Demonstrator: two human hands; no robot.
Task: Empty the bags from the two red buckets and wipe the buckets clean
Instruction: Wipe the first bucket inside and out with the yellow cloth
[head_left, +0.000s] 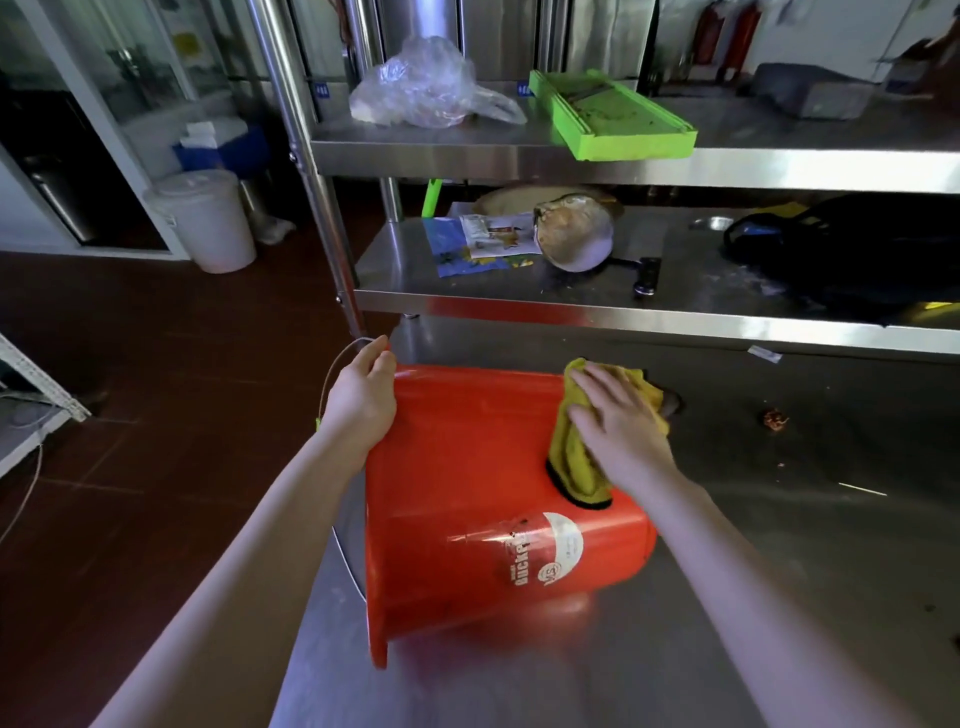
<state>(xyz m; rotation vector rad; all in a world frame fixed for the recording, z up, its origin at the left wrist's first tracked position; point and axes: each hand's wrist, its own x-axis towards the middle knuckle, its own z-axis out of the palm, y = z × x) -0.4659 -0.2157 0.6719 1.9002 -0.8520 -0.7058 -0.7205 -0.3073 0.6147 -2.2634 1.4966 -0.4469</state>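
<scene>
A red bucket (467, 467) is laid on its side at the left edge of a steel surface (779, 571), so that its outer wall is turned up for wiping. Its long axis runs left to right: the open mouth points left, past the surface's edge, and the base points right. The left hand (361, 400) is curled over the upper rim, a closed grip judged to stop the bucket rolling. The right hand (618, 431) is spread flat, its grip open and nothing grasped, and a yellow cloth (571, 462) is pressed against the wall near the base.

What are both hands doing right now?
Left hand: grips the rim of the red plastic bucket.
Right hand: open, pressing the yellow cloth on it.
</scene>
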